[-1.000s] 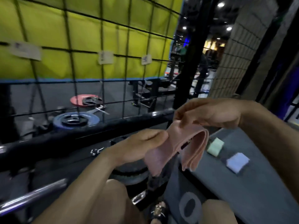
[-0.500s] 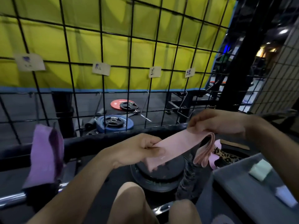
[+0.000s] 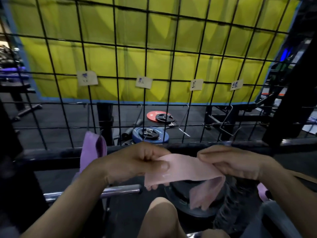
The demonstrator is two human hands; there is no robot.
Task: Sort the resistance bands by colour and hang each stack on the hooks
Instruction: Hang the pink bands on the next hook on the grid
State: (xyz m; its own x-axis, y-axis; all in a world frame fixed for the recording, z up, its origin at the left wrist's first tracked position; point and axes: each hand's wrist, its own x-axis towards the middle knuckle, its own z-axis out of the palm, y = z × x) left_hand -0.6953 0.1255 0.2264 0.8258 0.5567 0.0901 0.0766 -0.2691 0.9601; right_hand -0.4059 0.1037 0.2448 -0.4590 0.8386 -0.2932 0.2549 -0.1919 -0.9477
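- While the left hand (image 3: 137,162) pinches one end of the pink band (image 3: 185,169), the right hand (image 3: 229,162) grips the other, holding it low before the wire grid (image 3: 145,66).
- A purple band (image 3: 91,148) hangs at the left, just beside the left wrist.
- Four paper labels (image 3: 144,82) sit on the grid.

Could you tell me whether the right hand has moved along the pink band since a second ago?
Cannot tell: the camera swung, but the right hand remains pinching the pink band, opposite the left hand.
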